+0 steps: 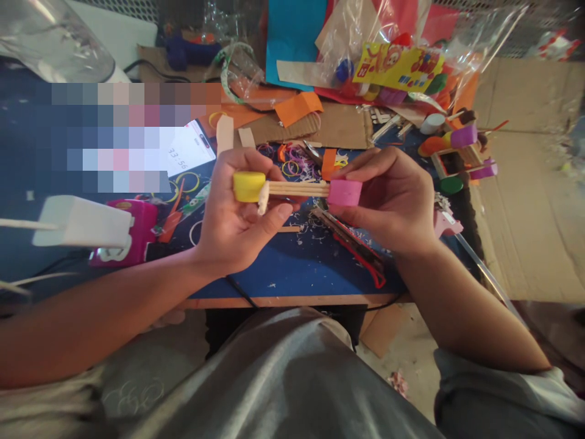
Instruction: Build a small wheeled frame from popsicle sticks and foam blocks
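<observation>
Stick bundle point(299, 189), likely light, brittle; best gripped at pink block point(345, 193); pinched there by right hand point(397, 204), cradled opposite in curled left hand point(231, 231)

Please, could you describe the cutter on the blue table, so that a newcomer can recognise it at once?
On the blue tabletop, look just below and left of the right hand in the picture. There lies a long, narrow cutter, slanting toward the front edge. Its red edging, ending in a red loop, sets it apart from the pale scraps nearby.
</observation>
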Action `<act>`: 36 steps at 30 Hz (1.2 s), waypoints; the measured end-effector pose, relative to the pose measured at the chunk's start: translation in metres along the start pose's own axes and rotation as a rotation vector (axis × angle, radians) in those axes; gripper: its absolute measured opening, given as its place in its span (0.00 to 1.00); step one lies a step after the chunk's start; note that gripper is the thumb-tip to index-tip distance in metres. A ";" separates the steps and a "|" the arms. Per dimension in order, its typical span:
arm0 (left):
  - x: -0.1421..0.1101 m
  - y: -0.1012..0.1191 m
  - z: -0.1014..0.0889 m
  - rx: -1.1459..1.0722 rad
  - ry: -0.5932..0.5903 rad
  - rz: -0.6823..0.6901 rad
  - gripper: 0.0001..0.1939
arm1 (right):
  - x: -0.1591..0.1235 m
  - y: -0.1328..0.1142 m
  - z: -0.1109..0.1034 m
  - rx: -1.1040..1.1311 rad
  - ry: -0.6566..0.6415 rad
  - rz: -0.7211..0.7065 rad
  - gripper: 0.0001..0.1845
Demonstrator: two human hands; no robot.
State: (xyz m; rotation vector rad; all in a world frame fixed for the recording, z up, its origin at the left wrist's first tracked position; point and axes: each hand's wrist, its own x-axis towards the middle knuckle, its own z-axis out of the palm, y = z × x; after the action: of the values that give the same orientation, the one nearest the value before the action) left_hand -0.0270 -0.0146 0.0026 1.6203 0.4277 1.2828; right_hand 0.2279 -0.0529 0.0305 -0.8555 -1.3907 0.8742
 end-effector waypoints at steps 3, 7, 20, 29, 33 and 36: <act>-0.004 0.000 0.000 -0.086 -0.062 -0.081 0.27 | 0.004 0.001 -0.009 0.031 0.026 0.063 0.25; -0.005 -0.004 0.000 -0.180 -0.116 -0.127 0.24 | 0.007 0.004 -0.020 0.052 0.027 0.144 0.28; 0.009 -0.002 -0.006 0.083 0.078 0.009 0.21 | 0.008 0.000 -0.021 0.090 0.036 0.182 0.28; 0.010 -0.004 -0.006 0.073 0.116 -0.058 0.23 | 0.007 0.001 -0.022 0.063 0.078 0.204 0.30; 0.009 -0.005 -0.006 0.084 0.121 -0.067 0.23 | 0.005 0.001 -0.022 0.056 0.073 0.206 0.29; 0.008 -0.003 -0.006 0.061 0.103 -0.059 0.22 | 0.006 0.002 -0.022 0.071 0.071 0.196 0.26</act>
State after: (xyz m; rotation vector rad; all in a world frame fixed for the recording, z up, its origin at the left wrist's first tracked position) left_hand -0.0282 -0.0042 0.0045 1.5851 0.5789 1.3240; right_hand 0.2501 -0.0468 0.0310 -0.9706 -1.2210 1.0271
